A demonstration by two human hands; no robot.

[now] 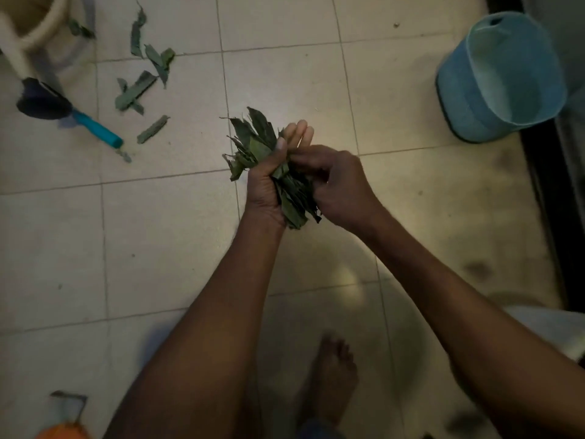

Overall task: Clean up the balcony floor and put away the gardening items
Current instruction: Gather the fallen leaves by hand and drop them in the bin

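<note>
A bunch of green leaves [253,137] sits in my left hand [266,188], held above the tiled floor with the thumb pressed over it. My right hand [338,185] meets the bunch from the right, its curled fingers pinching the leaves at the middle. More loose leaf pieces [139,87] lie scattered on the floor [158,242] at the upper left. A small trowel with a dark blade and teal handle [91,125] lies beside them.
A light blue bucket [500,77] stands at the upper right next to a dark door track [544,198]. A cream pot or stool [38,26] is at the top left. My bare foot [332,372] is below the hands. An orange object [63,432] shows at the bottom left.
</note>
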